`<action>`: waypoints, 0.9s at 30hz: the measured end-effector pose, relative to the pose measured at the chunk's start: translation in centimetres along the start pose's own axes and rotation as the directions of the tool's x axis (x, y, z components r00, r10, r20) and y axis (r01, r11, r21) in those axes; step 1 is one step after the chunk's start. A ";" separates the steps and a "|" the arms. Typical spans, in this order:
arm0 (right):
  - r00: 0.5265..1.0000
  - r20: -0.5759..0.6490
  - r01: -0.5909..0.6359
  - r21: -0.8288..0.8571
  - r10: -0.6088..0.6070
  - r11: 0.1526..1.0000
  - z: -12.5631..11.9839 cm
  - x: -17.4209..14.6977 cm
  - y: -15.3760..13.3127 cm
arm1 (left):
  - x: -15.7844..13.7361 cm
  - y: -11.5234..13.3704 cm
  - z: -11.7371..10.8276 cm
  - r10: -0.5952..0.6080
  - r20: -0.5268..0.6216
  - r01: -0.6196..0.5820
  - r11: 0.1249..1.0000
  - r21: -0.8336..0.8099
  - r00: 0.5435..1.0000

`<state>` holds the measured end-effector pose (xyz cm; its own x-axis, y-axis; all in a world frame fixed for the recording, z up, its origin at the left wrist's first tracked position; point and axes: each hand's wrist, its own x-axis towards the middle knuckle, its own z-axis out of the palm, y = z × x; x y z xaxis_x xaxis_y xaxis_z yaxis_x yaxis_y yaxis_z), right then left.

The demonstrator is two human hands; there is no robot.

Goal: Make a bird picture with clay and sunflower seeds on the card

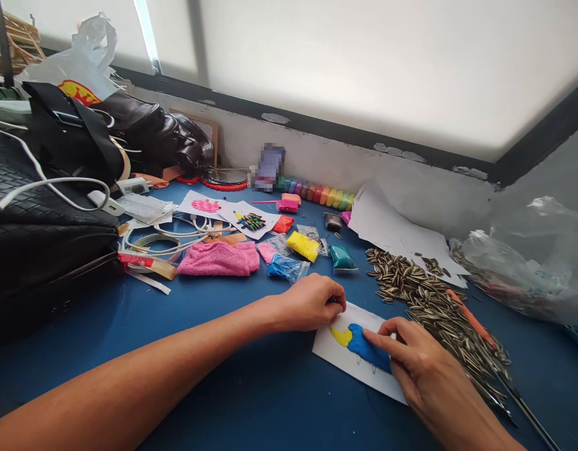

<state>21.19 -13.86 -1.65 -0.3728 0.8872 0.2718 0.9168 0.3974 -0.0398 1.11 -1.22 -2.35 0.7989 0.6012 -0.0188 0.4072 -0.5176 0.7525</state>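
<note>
A white sheet of paper (324, 347) lies on the blue table, bearing a flat blue clay shape (364, 347) joined to a curved yellow clay piece (340, 336). Small drawn legs show beneath the blue clay. My left hand (315, 304) is at the sheet's upper left edge, its fingers curled into a pinch; whatever lies between the fingertips is hidden. With its index finger stretched out, my right hand (423, 360) touches the blue clay, the other fingers and thumb resting apart around the sheet's right side.
Striped sunflower seeds (430, 307) are heaped on the right, with an orange-handled tool (472, 319) on them. Behind the sheet are clay packets, including a yellow packet (302, 246) and a teal packet (342, 258). A pink cloth (218, 258) and black bag (49, 250) lie left.
</note>
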 end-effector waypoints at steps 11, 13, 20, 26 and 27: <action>1.000 0.013 -0.016 0.019 0.016 1.000 -0.5 0.1 0.6 | -0.1 0.0 -0.1 0.007 -0.001 -0.007 1.000 0.004 1.000; 1.000 0.008 0.021 -0.003 -0.021 1.000 -0.4 0.0 0.7 | 0.0 0.0 -0.1 0.010 0.002 -0.010 1.000 0.003 1.000; 0.999 -0.049 -0.005 -0.054 0.002 0.999 -0.3 -0.4 0.6 | -0.1 0.2 -0.2 0.024 0.008 -0.024 1.000 -0.001 1.000; 1.000 -0.022 0.010 -0.116 -0.013 0.993 0.9 -1.1 0.6 | 0.0 0.1 0.0 0.025 0.002 -0.025 0.999 0.021 1.000; 0.999 -0.029 0.014 -0.126 -0.018 0.992 1.0 -1.2 0.6 | 0.0 0.2 0.0 0.024 0.001 -0.024 0.999 0.030 1.000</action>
<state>22.00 -14.45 -2.91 -0.3849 0.8729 0.2998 0.9221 0.3773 0.0853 1.16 -1.32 -2.22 0.8090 0.5878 -0.0016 0.4008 -0.5497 0.7329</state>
